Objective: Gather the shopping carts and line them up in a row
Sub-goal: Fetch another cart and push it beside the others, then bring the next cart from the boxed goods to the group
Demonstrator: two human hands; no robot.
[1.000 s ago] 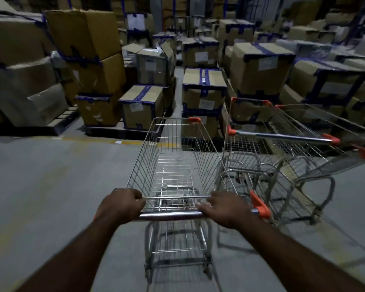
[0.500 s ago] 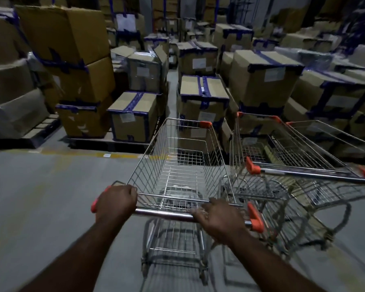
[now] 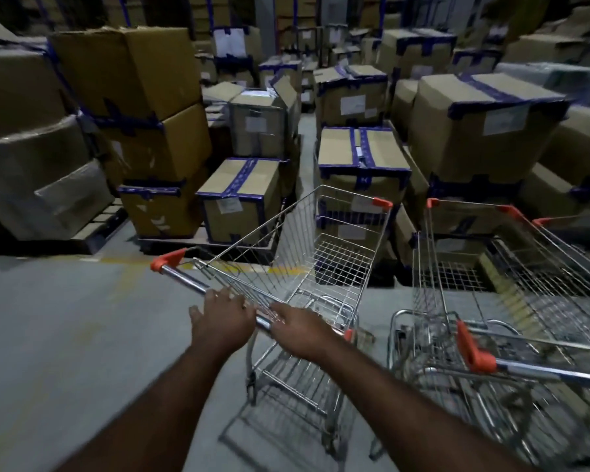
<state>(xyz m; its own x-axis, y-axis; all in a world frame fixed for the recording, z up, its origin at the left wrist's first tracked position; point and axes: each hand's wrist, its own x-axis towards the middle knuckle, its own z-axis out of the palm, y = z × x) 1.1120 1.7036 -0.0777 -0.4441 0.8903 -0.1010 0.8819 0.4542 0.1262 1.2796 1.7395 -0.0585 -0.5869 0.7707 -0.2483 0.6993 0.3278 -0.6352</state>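
Note:
A silver wire shopping cart [image 3: 324, 264] with orange corner caps stands on the grey floor, its basket angled to the upper right. Its chrome handle [image 3: 184, 281] runs from upper left to lower right. My left hand [image 3: 222, 323] holds the middle of the handle, fingers over the bar and thumb spread. My right hand [image 3: 302, 330] grips the bar nearer its right orange end. A second cart [image 3: 457, 277] stands close on the right, its orange-capped handle [image 3: 476, 356] towards me. A third cart [image 3: 559, 240] sits against it, further right.
Stacked cardboard boxes [image 3: 239, 199] with blue tape on pallets fill the area beyond the carts. A narrow aisle [image 3: 304, 137] runs between the stacks. Open grey floor [image 3: 65, 335] lies to the left, crossed by a faded yellow line.
The cart I hold has swung round, its front now pointing right towards the second cart. Both hands have slid closer together on the handle. The parked carts appear nearer.

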